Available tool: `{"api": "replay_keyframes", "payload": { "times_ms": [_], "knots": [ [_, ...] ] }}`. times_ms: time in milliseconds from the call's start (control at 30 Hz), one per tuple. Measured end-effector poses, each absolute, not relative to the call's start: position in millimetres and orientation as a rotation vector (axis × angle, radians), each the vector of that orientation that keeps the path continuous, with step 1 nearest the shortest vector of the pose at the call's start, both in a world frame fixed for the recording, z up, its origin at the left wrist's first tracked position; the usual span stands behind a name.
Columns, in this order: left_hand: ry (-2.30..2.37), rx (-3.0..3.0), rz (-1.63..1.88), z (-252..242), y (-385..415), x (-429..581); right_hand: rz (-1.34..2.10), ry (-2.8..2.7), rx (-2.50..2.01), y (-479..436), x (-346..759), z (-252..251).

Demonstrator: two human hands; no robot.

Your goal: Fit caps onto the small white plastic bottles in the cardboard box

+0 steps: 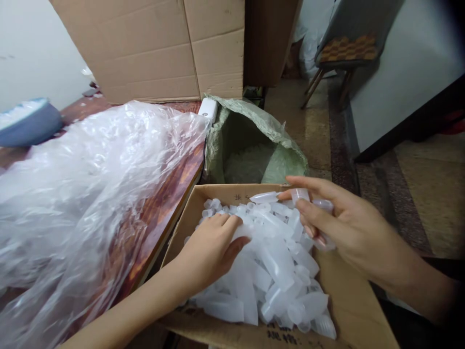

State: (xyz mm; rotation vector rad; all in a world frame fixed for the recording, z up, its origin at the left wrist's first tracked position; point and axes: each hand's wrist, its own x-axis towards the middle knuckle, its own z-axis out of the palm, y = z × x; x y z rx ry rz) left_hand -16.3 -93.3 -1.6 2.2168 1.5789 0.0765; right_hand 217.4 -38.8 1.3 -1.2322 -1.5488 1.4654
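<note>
A cardboard box (358, 295) in front of me holds a heap of translucent white plastic tubes (276, 261), many tapered to a closed end. My left hand (210, 245) reaches down into the heap from the left. Its thumb and fingers curl about a translucent piece, though the fingertips are partly hidden. Above the box's right side is my right hand (330, 213), pinching a short translucent plastic tube (301, 195) between thumb and finger. More such pieces sit within its curled fingers. A pointed tube (264, 197) lies by the tip of its forefinger.
Behind the box a green woven sack (286, 150) gapes, with pale pieces inside. Clear plastic sheeting (109, 155) covers the reddish table on the left. A white device (208, 108) rests at the table's corner. A blue basin (32, 123), large carton (156, 48) and chair (348, 48) stand farther off.
</note>
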Motion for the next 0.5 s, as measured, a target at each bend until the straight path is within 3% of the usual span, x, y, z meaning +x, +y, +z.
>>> {"api": "replay_keyframes", "payload": {
  "times_ms": [200, 500],
  "knots": [
    [1.447, 2.154, 0.566, 25, -97, -9, 0.984, -2.159, -1.018, -47, 220, 7],
    [1.246, 1.858, 0.627, 40, -104, 1, 0.839, -2.431, -0.597, -61, 226, 21]
  ]
}}
